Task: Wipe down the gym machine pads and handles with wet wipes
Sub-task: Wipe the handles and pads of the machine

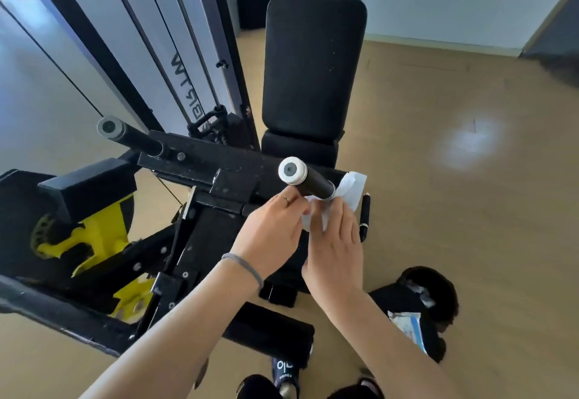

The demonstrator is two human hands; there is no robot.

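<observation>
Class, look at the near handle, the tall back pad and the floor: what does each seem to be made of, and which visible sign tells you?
Near handle: matt black grip, probably rubber or foam, with a glossy white end cap, likely plastic.
Back pad: black padded cover, probably vinyl or leatherette; dull sheen, rounded corners.
Floor: pale wood-look boards, wood or laminate; faint seams and a soft glare patch.

2 handles (308, 181), 1 wipe (347, 193), 1 wipe pack (409, 328), 2 hands (272, 229).
</observation>
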